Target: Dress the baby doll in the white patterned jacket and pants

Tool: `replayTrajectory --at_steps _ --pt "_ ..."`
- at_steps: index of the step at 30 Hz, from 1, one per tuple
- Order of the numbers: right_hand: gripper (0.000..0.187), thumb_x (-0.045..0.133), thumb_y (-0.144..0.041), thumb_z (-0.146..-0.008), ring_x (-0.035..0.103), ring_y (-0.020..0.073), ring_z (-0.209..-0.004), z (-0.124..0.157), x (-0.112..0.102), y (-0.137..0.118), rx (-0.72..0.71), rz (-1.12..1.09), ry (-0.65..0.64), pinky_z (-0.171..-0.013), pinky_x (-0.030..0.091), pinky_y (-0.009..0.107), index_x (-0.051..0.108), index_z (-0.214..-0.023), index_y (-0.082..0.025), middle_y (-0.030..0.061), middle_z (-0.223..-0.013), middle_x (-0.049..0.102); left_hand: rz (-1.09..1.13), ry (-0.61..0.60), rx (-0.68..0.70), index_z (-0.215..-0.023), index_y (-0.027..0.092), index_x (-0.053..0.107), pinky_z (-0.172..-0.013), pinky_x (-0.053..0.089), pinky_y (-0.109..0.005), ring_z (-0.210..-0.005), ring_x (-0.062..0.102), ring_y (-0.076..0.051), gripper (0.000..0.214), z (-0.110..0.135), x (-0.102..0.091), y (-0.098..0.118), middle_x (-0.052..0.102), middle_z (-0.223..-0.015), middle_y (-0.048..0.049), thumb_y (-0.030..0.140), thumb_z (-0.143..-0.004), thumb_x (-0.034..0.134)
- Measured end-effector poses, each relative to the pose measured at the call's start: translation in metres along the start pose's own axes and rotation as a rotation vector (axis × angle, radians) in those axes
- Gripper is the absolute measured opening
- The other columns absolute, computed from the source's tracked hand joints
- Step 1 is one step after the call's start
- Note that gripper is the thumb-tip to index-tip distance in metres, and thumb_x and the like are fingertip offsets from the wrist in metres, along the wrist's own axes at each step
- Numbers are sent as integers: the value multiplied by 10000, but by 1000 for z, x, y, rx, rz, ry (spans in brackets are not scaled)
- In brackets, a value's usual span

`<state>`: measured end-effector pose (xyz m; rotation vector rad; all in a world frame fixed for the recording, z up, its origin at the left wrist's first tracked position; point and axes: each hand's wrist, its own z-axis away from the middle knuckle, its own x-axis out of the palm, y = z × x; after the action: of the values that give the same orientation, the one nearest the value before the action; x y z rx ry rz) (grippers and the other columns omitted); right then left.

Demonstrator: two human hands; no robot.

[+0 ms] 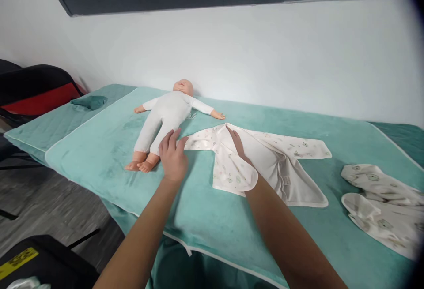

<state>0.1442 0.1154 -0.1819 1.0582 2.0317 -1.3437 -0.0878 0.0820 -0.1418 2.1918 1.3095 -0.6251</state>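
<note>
Right now, the printed top [261,152] lies opened out across the middle of the worktop [314,229], apparently ready but not on the doll [175,106]. The doll rests on its back in white, left of the middle, head by the far edge and feet pointing to the near left. As far as one can judge, the spreading-out is done and dressing is not begun; the printed trousers [380,187] lie untouched near the right edge. Your left hand [174,159] is at the left sleeve's end, fingers extended; whether it pinches the cuff, you cannot tell. Your right hand [237,142] reaches in beneath the front flap, partly hidden, so its grip cannot be told either. A small tag [286,180] inside the top is too tiny to read; the yellow label [19,263] beyond the worktop's near left edge has dark characters, not legible.
</note>
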Motion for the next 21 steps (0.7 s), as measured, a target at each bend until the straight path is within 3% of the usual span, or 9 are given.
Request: replayTrajectory --at_steps 2,5,7,12,16,21 --pt "478 370 -212 -975 399 214 -1414 -5 2 -1 7 32 -26 -1208 276 372 466 -1437 -134 122 -1519 455 7 -64 59 -1132 212 668 -1112 373 -482 -1361 468 -273 457 5 -1 6 605 -1388 -73 -11 -808 435" --pt "468 363 -174 -972 407 209 -1412 -9 2 -3 11 90 -68 -1204 283 360 491 -1417 -109 136 -1507 468 46 -268 188 -1241 197 620 -1136 362 -450 -1333 504 -253 499 12 0 14 605 -1392 -76 14 -806 457" --pt "483 393 -158 -956 405 225 -1415 -9 1 -5 7 132 -98 -1204 282 370 487 -1424 -83 156 -1515 452 30 -332 170 -1287 184 598 -1151 347 -448 -1341 502 -252 514 15 3 17 599 -1403 -85 28 -818 456" --pt "578 299 -32 -901 363 235 -1448 -3 -1 -12 -20 233 -146 -1206 274 433 457 -1457 -53 170 -1532 417 -29 -373 54 -1188 192 668 -1172 296 -504 -1348 503 -274 418 17 7 20 651 -1341 -76 68 -874 422" --pt "561 339 -66 -905 299 252 -1480 1 -1 -16 -63 280 -162 -1222 240 436 468 -1449 -18 190 -1527 416 -59 -341 -26 -1208 183 658 -1154 308 -519 -1352 491 -299 401 16 6 20 624 -1373 -99 96 -886 435" --pt "544 366 -122 -930 309 256 -1472 0 -1 -18 -65 319 -165 -1207 252 439 470 -1461 -68 164 -1522 435 152 -296 -87 -1212 179 647 -1042 426 -433 -1171 600 -265 347 17 2 28 705 -1180 -108 186 -949 420"
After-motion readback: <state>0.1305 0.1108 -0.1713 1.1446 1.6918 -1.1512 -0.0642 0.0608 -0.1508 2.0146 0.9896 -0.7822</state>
